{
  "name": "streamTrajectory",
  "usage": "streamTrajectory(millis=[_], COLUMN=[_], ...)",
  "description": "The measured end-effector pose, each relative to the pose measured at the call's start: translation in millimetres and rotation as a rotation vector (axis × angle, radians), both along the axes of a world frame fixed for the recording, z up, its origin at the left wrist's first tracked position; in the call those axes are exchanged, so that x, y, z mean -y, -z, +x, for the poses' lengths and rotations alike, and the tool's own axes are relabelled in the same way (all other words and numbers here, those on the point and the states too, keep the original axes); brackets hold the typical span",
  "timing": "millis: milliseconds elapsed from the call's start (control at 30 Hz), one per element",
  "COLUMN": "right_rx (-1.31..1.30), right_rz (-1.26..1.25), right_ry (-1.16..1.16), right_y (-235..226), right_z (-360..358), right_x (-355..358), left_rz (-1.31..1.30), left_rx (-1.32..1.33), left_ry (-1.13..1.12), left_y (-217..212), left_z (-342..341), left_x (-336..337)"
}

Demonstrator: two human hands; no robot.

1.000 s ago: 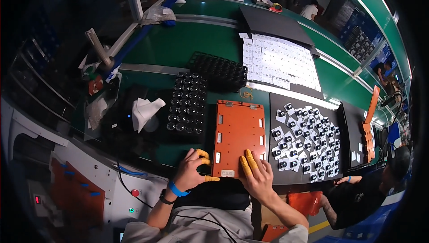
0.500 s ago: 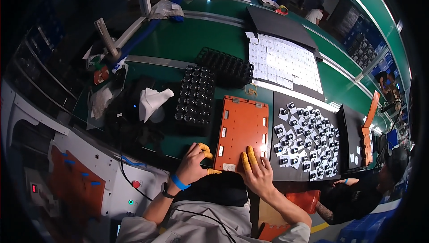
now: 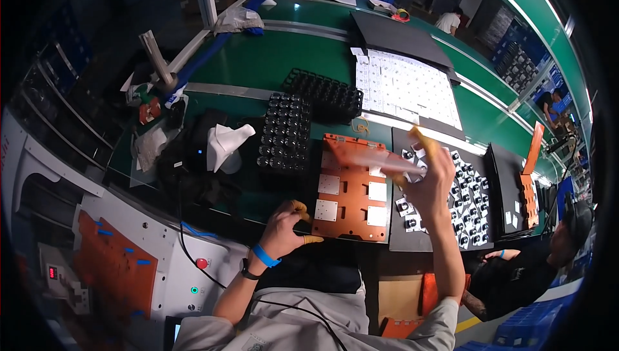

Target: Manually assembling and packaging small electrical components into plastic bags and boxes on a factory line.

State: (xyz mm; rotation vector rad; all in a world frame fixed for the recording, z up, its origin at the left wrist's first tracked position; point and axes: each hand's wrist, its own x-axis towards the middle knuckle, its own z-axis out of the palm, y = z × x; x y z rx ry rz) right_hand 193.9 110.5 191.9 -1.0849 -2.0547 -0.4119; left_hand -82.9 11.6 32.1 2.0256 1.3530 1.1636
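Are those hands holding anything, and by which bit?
The right hand seems to hold the orange lid by its raised edge; blur hides exactly where. The left hand is beside the orange base; a hold there cannot be told.

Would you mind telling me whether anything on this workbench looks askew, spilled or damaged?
Nothing looks clearly spilled or damaged. The small white boards on the black mat do look haphazard: they lie at mixed angles, unlike the neatly lined-up white plates in the orange fixture.
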Motion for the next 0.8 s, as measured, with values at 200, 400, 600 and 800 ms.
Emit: streamTrajectory(millis=[200, 400, 600, 800], right_rx=[-0.888, -0.993, -0.911, -0.679], right_rz=[-0.467, -0.841, -0.719, -0.693], right_ry=[-0.149, -0.131, -0.094, 0.091], right_y=[34.1, 92.3, 123.1, 114.3], right_z=[0.2, -8.0, 3.2, 7.8], right_x=[-75.5, -129.7, -173.6, -156.9], left_rz=[0.056, 0.063, 0.064, 0.069], left_rx=[-0.042, -0.048, -0.063, -0.062], left_ry=[0.035, 0.021, 0.017, 0.0], left_y=[-2.5, 1.8, -2.9, -1.3], left_z=[3.8, -2.7, 3.1, 3.7], left_x=[-0.6, 2.4, 1.1, 1.4])
